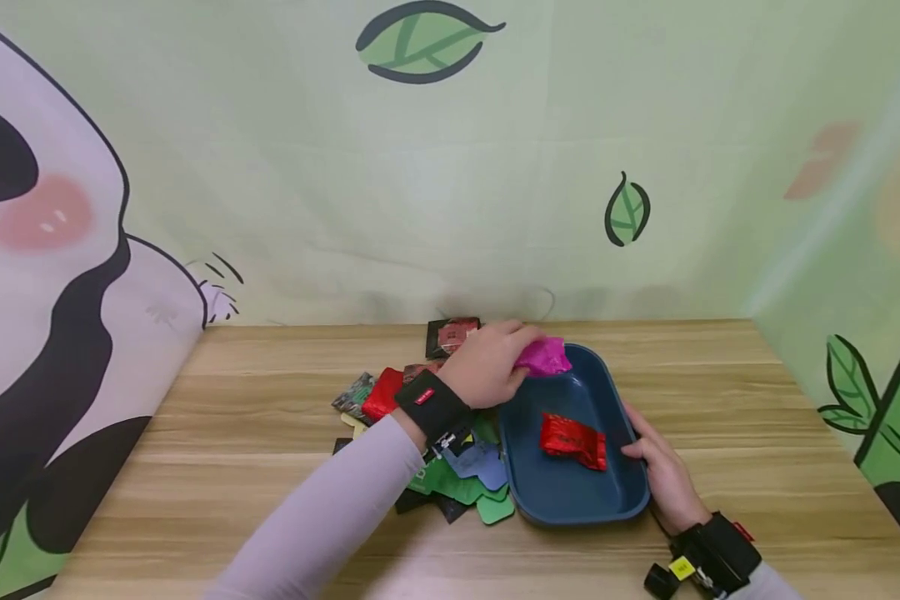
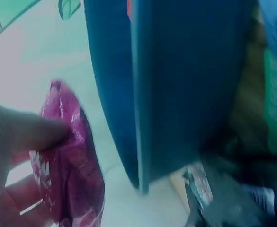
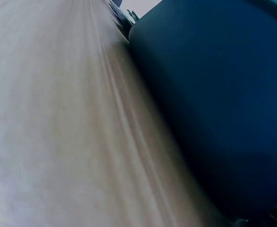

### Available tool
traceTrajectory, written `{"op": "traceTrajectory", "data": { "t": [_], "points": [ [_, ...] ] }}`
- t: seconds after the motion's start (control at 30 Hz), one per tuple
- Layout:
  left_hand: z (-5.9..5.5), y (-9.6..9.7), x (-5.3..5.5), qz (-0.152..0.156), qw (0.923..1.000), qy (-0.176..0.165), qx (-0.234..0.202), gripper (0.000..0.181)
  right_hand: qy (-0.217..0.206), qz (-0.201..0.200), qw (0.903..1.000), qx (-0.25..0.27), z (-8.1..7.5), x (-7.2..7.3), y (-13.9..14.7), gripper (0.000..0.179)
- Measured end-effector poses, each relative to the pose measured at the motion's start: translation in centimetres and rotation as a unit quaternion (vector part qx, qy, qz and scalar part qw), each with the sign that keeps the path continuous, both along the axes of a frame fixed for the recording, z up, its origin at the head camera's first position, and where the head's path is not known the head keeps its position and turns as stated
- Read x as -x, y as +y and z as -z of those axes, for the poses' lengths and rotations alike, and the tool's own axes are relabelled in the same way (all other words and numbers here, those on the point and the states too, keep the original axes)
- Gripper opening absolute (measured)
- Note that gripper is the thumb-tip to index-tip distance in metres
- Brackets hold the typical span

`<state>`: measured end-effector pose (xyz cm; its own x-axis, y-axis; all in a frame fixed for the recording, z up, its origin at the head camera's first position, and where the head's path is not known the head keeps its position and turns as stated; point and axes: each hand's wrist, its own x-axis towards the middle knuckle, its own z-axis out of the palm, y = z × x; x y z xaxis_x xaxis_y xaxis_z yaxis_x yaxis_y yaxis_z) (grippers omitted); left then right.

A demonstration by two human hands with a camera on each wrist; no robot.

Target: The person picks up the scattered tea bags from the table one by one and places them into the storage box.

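The left hand [image 1: 491,362] pinches a pink packet [image 1: 545,357] above the tray's [image 1: 547,496] far left corner; the right hand [image 1: 666,477] holds its right rim. Inside lies a red packet [image 1: 572,442]; left, mixed packets [image 1: 453,483] heap on the bench [image 1: 255,392].

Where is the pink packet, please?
In the head view, right of centre, the left hand holds the pink packet at the far end of the blue tray.
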<state>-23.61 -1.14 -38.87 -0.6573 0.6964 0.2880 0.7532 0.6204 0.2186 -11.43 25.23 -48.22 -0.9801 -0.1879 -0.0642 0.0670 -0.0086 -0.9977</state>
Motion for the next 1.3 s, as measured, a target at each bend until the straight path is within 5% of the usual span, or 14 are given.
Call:
{"op": "traceTrajectory", "data": {
  "t": [0.27, 0.77, 1.07, 1.3],
  "points": [
    [0.6, 2.4, -0.5, 0.034, 0.9992, 0.002, 0.019, 0.046, -0.005, 0.002, 0.9999, -0.014, -0.1, -0.1, 0.0, 0.068],
    [1.4, 3.0, -0.4, 0.028, 0.9994, -0.002, 0.022, 0.046, -0.001, -0.003, 1.0000, -0.009, 0.0, -0.1, 0.0, 0.068],
    [1.2, 2.1, -1.0, 0.010, 0.9995, -0.023, 0.018, 0.110, 0.002, -0.009, 1.0000, 0.002, 0.2, 0.0, -0.1, 0.069],
    [1.0, -1.7, -1.3, -0.005, 0.9996, -0.022, 0.017, 0.113, 0.005, -0.015, 0.9998, 0.010, 0.1, -0.1, 0.1, 0.069]
  ]
}}
